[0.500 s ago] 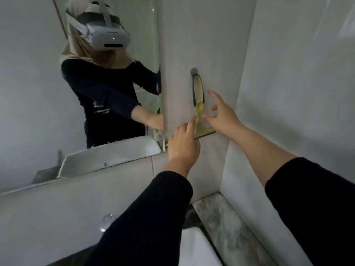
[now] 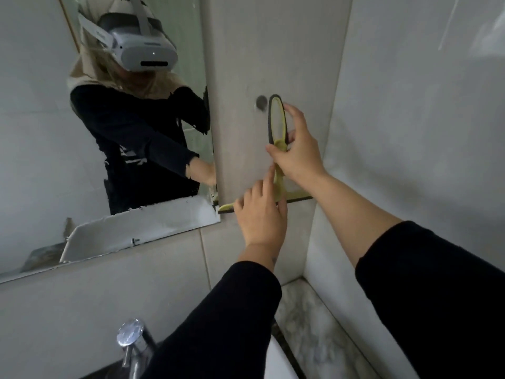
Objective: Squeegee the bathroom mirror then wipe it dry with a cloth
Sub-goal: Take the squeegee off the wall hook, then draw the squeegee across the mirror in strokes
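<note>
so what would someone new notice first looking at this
Most striking is the yellow-green squeegee held against the pale wall strip right of the mirror, its loop handle beside a round wall hook. The right hand grips its handle while the left hand touches near the blade. In the mirror, the person's reflection wears a white headset; a chrome tap sits at the bottom.

A: How much of the squeegee (image 2: 278, 138) is covered?
B: The right hand (image 2: 299, 151) hides the handle's middle; the left hand (image 2: 261, 217) covers the blade's centre.
A: The mirror (image 2: 54, 160)?
B: Cut off at the top and left edges.
A: The tap (image 2: 131, 343)?
B: Its base runs off the bottom edge.
</note>
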### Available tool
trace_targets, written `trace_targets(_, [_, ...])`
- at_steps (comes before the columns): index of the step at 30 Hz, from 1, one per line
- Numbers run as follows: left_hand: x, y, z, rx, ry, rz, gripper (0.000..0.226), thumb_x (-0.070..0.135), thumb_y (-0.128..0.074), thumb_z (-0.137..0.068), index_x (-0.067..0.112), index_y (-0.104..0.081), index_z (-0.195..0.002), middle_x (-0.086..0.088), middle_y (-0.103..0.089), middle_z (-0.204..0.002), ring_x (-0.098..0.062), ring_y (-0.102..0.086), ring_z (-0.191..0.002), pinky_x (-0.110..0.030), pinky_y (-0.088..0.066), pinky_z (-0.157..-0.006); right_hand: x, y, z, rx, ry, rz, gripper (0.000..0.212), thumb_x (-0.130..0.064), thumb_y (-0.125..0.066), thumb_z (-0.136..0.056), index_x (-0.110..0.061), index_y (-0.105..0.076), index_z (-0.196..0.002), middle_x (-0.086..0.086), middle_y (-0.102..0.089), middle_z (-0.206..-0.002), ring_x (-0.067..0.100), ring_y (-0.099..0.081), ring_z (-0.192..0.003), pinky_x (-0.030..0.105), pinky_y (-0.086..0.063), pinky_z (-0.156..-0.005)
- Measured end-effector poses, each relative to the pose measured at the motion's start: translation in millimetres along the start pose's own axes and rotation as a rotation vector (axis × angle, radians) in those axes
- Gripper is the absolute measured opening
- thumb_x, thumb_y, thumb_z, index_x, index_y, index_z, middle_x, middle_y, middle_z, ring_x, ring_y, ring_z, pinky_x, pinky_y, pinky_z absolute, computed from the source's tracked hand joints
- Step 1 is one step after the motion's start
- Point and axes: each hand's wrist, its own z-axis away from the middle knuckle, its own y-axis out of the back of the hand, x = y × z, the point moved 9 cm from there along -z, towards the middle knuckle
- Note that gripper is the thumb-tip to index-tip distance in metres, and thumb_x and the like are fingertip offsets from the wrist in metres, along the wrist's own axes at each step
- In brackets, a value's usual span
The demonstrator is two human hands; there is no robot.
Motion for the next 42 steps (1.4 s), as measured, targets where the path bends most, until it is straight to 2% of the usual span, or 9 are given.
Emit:
trace_targets(5, [13,51,8,0.12,-0.056,-0.042,0.049,0.038,-0.054,-0.088,0.029,-0.041,-0.135,0.004,-0.063,-0.096,-0.019,-0.058,-0.086,-0.037,-0.035,-0.08,-29,20,20,0.014,-0.115,-0.133,0.07,-0.013,-0.069,-0.08,-0.035,-0.033,-0.135,-0.003,-0.053,-0.075,0.02,-0.064,-0.072,0.045,-0.059,-0.066])
trace_targets(10, [-2,121,13,0.182,-0.076,-0.086,0.046,0.038,-0.056,-0.084,0.031,-0.046,-0.129,0.006,-0.063,-0.092,-0.019,-0.058,-0.085,-0.04,-0.036,-0.082,-82,6,40,-0.021,-0.082,-0.19,0.072,-0.017,-0.067,-0.083,-0.029,-0.027,-0.141,-0.002,-0.058,-0.104,0.019,-0.064,-0.091,0.045,-0.056,-0.081])
trace_targets(14, [-28,187,12,0.211,-0.094,-0.167,0.046,0.034,-0.057,-0.08,0.031,-0.051,-0.125,0.008,-0.061,-0.09,-0.016,-0.056,-0.084,-0.035,-0.029,-0.082,-145,-11,57,-0.081,0.202,0.291,0.075,-0.024,-0.057,-0.087,-0.021,-0.015,-0.149,0.011,-0.031,-0.144,0.03,-0.035,-0.13,0.045,-0.036,-0.105])
trace_targets(17, [-45,238,10,0.242,-0.159,-0.243,0.046,0.032,-0.061,-0.078,0.031,-0.053,-0.123,0.008,-0.062,-0.088,-0.016,-0.057,-0.084,-0.032,-0.025,-0.082,-203,-34,82,-0.138,0.567,0.724,0.077,-0.013,-0.057,-0.086,-0.029,-0.017,-0.149,0.007,-0.008,-0.157,0.029,0.0,-0.145,0.059,-0.006,-0.114])
trace_targets(21, [-59,297,3,0.244,-0.246,-0.364,0.046,0.034,-0.062,-0.076,0.035,-0.052,-0.122,0.012,-0.063,-0.094,-0.014,-0.057,-0.09,-0.032,-0.024,-0.084,-273,-61,99,-0.081,0.955,0.869,0.054,-0.016,-0.07,-0.08,-0.028,-0.054,-0.13,0.006,-0.038,-0.149,0.027,-0.018,-0.144,0.063,0.0,-0.109])
trace_targets(25, [-71,357,-6,0.309,-0.273,-0.463,0.046,0.029,-0.064,-0.074,0.031,-0.056,-0.119,0.01,-0.065,-0.097,-0.017,-0.058,-0.09,-0.035,-0.026,-0.09,-334,-68,99,0.014,1.091,0.798,0.035,-0.015,-0.08,-0.071,-0.028,-0.072,-0.102,0.005,-0.066,-0.102,0.029,-0.057,-0.113,0.066,-0.016,-0.107])
trace_targets(31, [-80,440,-20,0.509,-0.35,-0.507,0.046,0.032,-0.061,-0.082,0.027,-0.048,-0.125,0.005,-0.056,-0.122,-0.018,-0.047,-0.121,-0.049,-0.011,-0.116,-415,-72,72,0.117,1.149,0.731,0.036,-0.013,-0.079,-0.071,-0.023,-0.073,-0.105,0.015,-0.063,-0.088,0.037,-0.059,-0.089,0.062,-0.028,-0.103])
trace_targets(36, [-104,482,-38,0.624,-0.209,-0.465,0.046,0.034,-0.059,-0.085,0.021,-0.045,-0.127,0.001,-0.051,-0.129,-0.019,-0.042,-0.123,-0.048,-0.022,-0.113,-476,-61,36,0.215,1.059,0.65,0.033,-0.029,-0.068,-0.083,-0.027,-0.067,-0.116,0.018,-0.06,-0.092,0.037,-0.055,-0.092,0.05,-0.038,-0.087])
trace_targets(42, [-128,485,-64,0.615,-0.108,-0.398,0.047,0.036,-0.056,-0.086,0.02,-0.043,-0.129,0.001,-0.044,-0.135,-0.021,-0.041,-0.125,-0.042,-0.034,-0.106,-524,-55,-10,0.25,0.878,0.604,0.041,-0.04,-0.043,-0.096,-0.048,-0.04,-0.136,0.009,-0.052,-0.114,0.03,-0.043,-0.112,0.045,-0.031,-0.091])
